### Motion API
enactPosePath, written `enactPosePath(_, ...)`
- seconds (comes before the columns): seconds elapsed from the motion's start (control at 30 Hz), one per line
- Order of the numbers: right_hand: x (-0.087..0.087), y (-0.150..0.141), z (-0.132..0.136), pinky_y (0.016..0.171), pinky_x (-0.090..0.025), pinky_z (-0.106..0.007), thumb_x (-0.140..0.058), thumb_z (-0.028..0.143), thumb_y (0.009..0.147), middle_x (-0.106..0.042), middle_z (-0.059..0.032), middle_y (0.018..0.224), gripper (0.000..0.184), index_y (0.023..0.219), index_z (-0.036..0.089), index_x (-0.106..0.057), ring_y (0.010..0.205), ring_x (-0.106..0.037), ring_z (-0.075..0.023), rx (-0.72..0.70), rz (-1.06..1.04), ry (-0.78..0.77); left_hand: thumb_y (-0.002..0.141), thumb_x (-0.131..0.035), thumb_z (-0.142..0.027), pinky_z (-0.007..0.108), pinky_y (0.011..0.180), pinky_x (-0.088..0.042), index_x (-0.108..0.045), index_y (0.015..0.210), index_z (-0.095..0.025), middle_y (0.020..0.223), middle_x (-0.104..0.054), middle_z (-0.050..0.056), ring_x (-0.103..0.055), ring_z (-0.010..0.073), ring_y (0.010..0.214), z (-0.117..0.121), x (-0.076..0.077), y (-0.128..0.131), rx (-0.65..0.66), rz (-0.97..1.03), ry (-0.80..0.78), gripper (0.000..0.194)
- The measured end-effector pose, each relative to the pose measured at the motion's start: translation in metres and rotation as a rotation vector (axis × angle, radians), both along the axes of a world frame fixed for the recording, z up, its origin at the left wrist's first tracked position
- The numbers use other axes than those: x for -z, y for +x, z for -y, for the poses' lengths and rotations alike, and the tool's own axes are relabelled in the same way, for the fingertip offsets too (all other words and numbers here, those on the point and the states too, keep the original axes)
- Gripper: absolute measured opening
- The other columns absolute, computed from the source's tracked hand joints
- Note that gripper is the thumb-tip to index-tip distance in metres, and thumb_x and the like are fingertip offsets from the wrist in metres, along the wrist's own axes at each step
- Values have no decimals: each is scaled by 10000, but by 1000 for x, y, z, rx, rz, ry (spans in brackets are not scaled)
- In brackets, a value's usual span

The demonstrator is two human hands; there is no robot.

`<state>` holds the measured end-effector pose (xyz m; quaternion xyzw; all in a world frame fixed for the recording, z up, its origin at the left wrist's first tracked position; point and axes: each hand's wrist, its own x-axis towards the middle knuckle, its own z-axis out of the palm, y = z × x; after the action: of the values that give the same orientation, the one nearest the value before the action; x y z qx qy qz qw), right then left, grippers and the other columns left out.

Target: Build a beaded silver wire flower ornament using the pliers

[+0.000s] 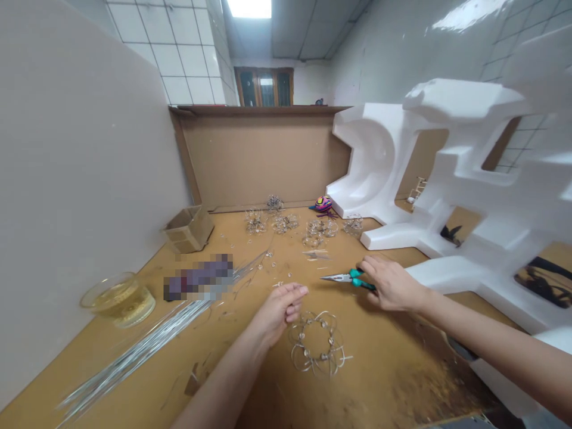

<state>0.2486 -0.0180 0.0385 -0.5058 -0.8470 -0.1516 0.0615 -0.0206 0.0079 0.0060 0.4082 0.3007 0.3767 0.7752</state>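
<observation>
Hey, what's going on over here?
A person is working at a wooden tabletop with bare hands. Their right hand holds green-handled needle-nose pliers, while their left hand is curled just beside a looped wire flower. Similar wire flowers sit further back, and a bundle of long wire strands lies to the left.

Gap between the wire flower (311, 356) and white foam block (473, 238) (right-hand side)

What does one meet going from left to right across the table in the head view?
Glass bowl, cardboard box, left hand, pliers, right hand.
</observation>
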Motion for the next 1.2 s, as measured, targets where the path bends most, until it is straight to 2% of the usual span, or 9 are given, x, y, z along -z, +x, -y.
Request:
enactPosePath(0.17,-26,3,6,694,-355,-336,-485,316,714,-524,-129,910,368,1020,113,-509,839,-453,-240,-162,73,145,680,-697,-230,132,369,-106,-451,658,-138,499,-288,-95,-194,5,402,2,-3,-1,108,84,-75,264)
enactPosePath(0.37,-43,-10,6,665,-319,-323,-452,317,810,-539,-109,875,284,1022,153,-545,768,-420,-204,-286,175,185,681,-693,-195,121,364,-108,-383,619,-152,513,-260,-92,-204,1,404,5,-8,-3,135,132,-125,319)
enactPosePath(0.57,-43,-19,6,614,-283,-312,-412,342,855,-552,-96,847,270,1007,170,-554,726,-409,-191,-269,213,256,708,-672,-193,117,363,-121,-373,627,-156,521,-259,-89,-205,2,405,4,-8,-3,174,151,-126,311)
enactPosePath(0.97,-42,-22,4,602,-278,-305,-421,260,861,-557,-77,831,199,999,180,-540,719,-419,-182,-271,262,277,719,-666,-186,106,357,-135,-386,639,-159,513,-266,-92,-209,3,400,3,-5,-4,162,147,-144,292)
enactPosePath(1.2,-41,-22,5,592,-282,-300,-399,293,882,-558,-71,802,217,995,181,-546,703,-423,-173,-291,238,297,707,-675,-184,107,355,-138,-377,628,-158,514,-283,-87,-220,0,397,3,-5,-4,178,146,-183,309)
